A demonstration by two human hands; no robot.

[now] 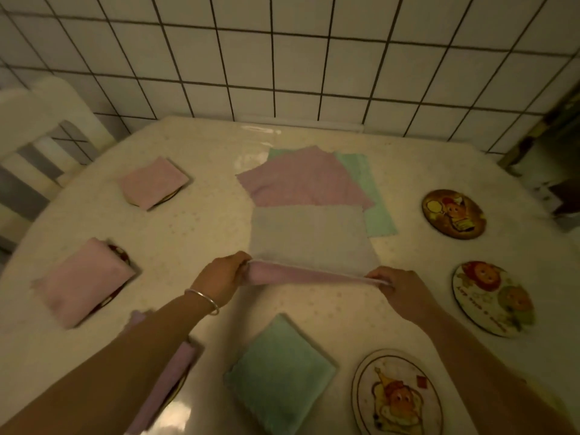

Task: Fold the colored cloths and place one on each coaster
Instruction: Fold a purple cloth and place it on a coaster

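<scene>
Folding a pink cloth (314,240): the left hand (224,277) and right hand (397,287) each pinch a near corner tight. Next, fold it smaller and carry it to a bare coaster (453,213) at 3 o'clock.

A round cream tabletop (314,309) stands against a white tiled wall (282,58). At its centre lies a pile of pink and green unfolded cloths (301,186). Left of the pile, two folded pink cloths (153,182) (83,281) each lie on a coaster. Three round picture coasters (453,213) (492,298) (397,400) lie to the right. A folded green cloth (279,370) lies nearest the viewer.
</scene>
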